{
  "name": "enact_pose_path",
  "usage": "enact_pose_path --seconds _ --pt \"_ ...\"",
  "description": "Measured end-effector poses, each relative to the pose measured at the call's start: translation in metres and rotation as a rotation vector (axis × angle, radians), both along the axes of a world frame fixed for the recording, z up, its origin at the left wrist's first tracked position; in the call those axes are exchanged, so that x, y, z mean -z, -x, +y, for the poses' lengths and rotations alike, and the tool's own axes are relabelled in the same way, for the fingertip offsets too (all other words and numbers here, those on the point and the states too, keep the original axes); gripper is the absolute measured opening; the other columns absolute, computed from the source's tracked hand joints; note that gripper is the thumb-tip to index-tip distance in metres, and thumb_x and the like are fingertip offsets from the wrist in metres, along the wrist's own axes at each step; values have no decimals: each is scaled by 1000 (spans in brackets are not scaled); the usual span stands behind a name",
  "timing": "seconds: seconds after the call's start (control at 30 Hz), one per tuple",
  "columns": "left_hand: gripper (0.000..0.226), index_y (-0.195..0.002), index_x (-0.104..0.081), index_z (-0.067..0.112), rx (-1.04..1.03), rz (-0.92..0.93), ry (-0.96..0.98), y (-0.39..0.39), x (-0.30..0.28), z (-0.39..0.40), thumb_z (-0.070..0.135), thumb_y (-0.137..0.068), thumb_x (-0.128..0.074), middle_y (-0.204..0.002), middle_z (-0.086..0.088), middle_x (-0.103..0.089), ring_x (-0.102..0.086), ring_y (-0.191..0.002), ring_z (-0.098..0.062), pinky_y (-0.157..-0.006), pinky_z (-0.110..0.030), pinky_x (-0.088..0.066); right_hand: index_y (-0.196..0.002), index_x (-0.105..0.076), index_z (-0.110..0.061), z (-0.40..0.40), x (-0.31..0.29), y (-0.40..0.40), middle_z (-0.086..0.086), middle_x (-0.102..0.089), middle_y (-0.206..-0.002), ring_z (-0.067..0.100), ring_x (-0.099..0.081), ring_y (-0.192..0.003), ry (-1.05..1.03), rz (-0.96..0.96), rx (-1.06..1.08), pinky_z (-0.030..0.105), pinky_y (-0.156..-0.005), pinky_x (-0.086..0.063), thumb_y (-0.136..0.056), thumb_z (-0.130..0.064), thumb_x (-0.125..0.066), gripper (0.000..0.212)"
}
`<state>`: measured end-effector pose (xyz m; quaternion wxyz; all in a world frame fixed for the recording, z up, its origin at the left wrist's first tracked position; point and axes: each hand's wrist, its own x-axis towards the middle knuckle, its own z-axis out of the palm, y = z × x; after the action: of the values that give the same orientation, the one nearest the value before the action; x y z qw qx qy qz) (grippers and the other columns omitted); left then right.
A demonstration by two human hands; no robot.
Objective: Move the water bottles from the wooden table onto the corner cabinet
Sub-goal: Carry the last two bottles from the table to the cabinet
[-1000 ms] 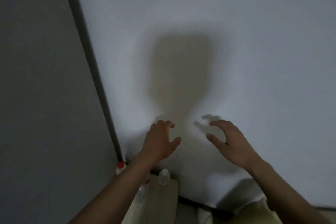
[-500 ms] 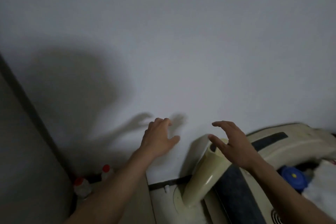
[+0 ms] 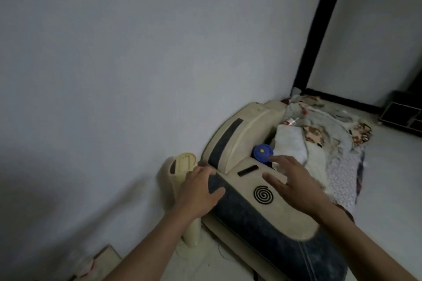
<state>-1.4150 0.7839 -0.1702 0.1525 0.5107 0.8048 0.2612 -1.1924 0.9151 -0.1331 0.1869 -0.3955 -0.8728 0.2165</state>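
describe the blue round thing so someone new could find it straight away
Start at the big cream and dark grey chair against the white wall. On its seat, by the folded white cloth, sits the blue lid, just beyond the right hand. It is the only blue thing there, round, with a small yellow dot in its middle.

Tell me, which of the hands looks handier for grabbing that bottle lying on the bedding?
Probably the right hand. It hangs open over the cream chair, on the same side as the bottle lying on the bedding. The left hand, also empty, is farther off, in front of the cream stand.
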Motion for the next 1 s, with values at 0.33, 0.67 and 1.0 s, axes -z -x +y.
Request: enact_pose_path --seconds 0.33,0.67,1.0 --pt "51 -131 -50 27 326 102 -26 -114 -19 76 52 -87 -63 -134 5 -47 -46 -121 -18 -101 -39 -45 -136 -50 -26 -16 -12 -154 1 -48 -142 22 -44 -128 -37 -43 355 39 -106 -44 -91 -51 -58 52" --pt "53 -132 -48 28 686 87 -7 -182 -14 130 54 -88 -60 -138 4 -46 -47 -123 -20 -100 -41 -44 -137 -48 -31 -48 -26 -215 0 -43 -149 21 -39 -136 -24 -73 746 42 -106 -45 -90 -53 -57 53" --pt "51 -131 -50 27 910 43 -133 -169 -15 170 52 -88 -62 -132 2 -49 -50 -117 -19 -97 -36 -46 -138 -48 -28 -84 -31 -184 -2 -43 -148 18 -41 -133 -37 -76 978 36 -104 -46 -91 -50 -58 52"
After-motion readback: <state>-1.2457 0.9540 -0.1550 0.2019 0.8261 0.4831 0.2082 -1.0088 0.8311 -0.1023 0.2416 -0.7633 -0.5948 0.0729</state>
